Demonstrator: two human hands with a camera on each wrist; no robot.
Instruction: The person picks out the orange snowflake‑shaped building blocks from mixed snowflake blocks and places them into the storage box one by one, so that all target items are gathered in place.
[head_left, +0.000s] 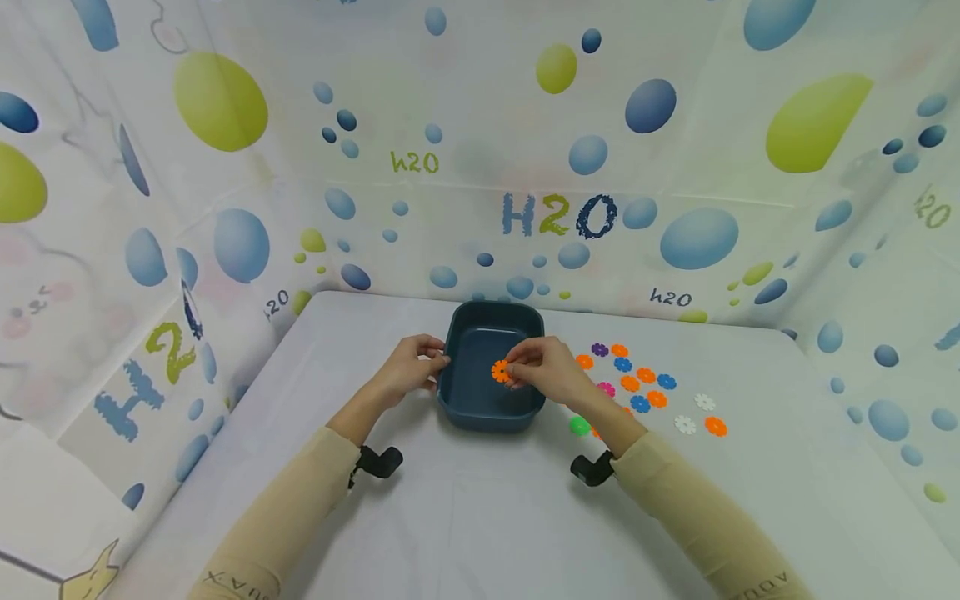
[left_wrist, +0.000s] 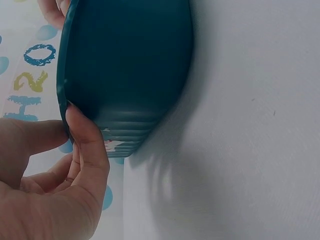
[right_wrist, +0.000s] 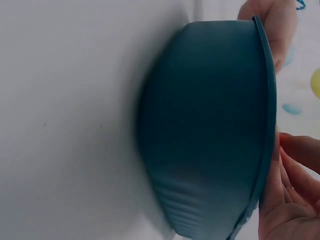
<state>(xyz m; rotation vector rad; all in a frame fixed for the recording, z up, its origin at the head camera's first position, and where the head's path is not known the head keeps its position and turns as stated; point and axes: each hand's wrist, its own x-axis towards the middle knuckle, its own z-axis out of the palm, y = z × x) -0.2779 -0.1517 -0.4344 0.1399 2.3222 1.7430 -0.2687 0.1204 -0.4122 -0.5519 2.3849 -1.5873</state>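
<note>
The left hand (head_left: pixel 411 364) had the left rim of the bin pinched between thumb and fingers. The right hand (head_left: pixel 551 369) was closed at the fingertips on an orange disc (head_left: pixel 498 372), its other fingers bent loosely behind.

The orange disc, notched round its edge, was over the inside of the bin, right of its middle, and faced the head camera. In the right wrist view the bin's wall hid most of it.

The bin (head_left: pixel 483 422), dark blue-green with rounded corners, rested on the table (head_left: pixel 450 508). The left wrist view showed ridges on its outer wall.

Right of the bin, near the right forearm, lay loose discs: a purple disc (head_left: pixel 600 350), several more in orange, a few in blue, a pink disc (head_left: pixel 606 389) and a green disc (head_left: pixel 580 426), some partly covered by the arm. Two white discs (head_left: pixel 704 402) lay farther right, with one orange beside them.

Each wrist bore a black camera (head_left: pixel 381 462), just past a beige sleeve (head_left: pixel 277 508). Beyond the table hung a white backdrop (head_left: pixel 480 92) with blue and green ovals and "H2O" lettering.
</note>
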